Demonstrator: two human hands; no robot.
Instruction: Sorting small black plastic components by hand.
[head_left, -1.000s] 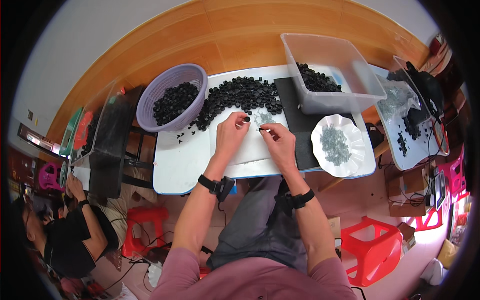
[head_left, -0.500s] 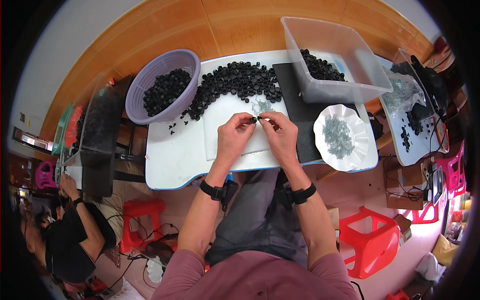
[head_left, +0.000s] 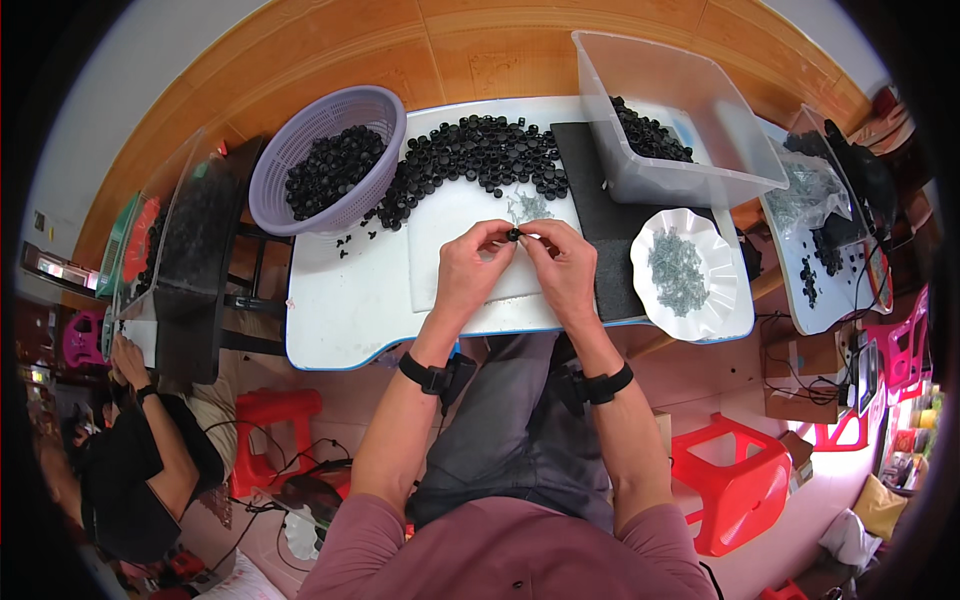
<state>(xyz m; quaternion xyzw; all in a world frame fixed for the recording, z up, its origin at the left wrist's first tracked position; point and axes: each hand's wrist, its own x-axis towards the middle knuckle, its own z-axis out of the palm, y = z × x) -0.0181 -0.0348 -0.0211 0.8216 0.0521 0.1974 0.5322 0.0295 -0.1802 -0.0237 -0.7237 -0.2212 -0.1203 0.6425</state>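
Both hands meet over the white board (head_left: 432, 268) at the table's front. Between their fingertips is one small round black plastic cap (head_left: 514, 235). My left hand (head_left: 472, 268) pinches it from the left, and my right hand (head_left: 562, 268) from the right. Just beyond the fingers lies a little heap of small clear pieces (head_left: 528, 207), too fine to name. Behind it spreads a wide pile of similar black caps (head_left: 478, 155).
A purple basket (head_left: 262, 190) of black parts stands at the left, a clear bin (head_left: 690, 180) at the back right. A white scalloped dish (head_left: 715, 260) of clear pieces rests near a black mat (head_left: 618, 262). Red stool (head_left: 735, 490) right; another person (head_left: 150, 460) works left.
The fingertips have come together, and two dark bits that showed slightly apart now look like one piece. The whole view has shifted slightly.
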